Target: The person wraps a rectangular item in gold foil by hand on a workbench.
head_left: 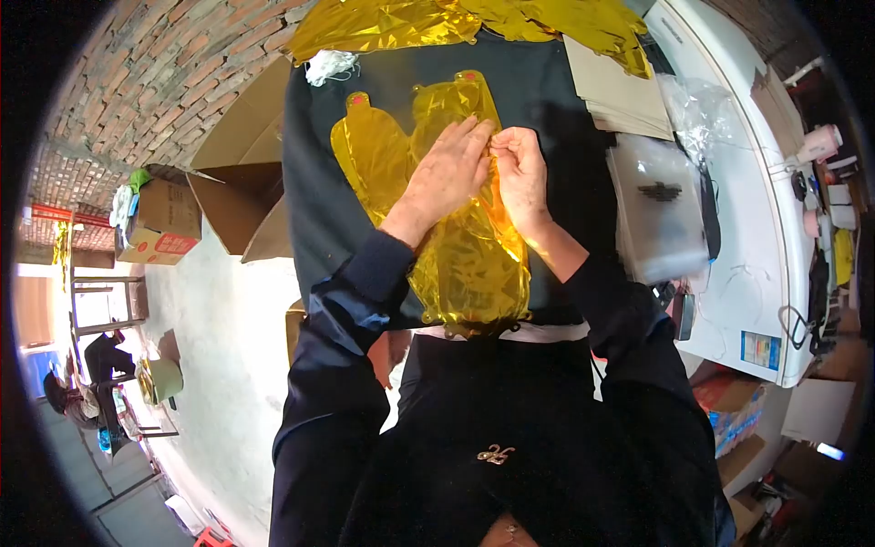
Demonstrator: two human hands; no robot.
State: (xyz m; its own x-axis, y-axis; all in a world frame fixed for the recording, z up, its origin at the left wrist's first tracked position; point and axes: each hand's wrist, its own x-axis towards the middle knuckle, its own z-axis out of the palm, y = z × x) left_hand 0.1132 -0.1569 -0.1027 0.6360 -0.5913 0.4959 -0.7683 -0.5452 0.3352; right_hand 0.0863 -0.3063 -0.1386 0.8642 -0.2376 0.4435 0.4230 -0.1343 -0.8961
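Note:
A flat, uninflated gold foil balloon [467, 278] lies on a black cloth-covered table, its two upper arms pointing away from me. Each arm ends in a small tab with a reddish mark. My left hand [440, 182] rests on the foil near the right arm, fingers stretched out and lying flat. Beside it, my right hand [522, 178] has its thumb and fingertips pinched together at the balloon's right edge. Whether anything small sits between those fingertips is hidden. The foil is creased below the hands, and its lower end reaches the table's near edge.
More gold foil [392, 25] covers the table's far end, beside a white string bundle [331, 67]. On the right are brown paper sheets [622, 91] and clear plastic bags [652, 219], next to a white appliance [743, 264]. An open cardboard box [239, 173] stands left.

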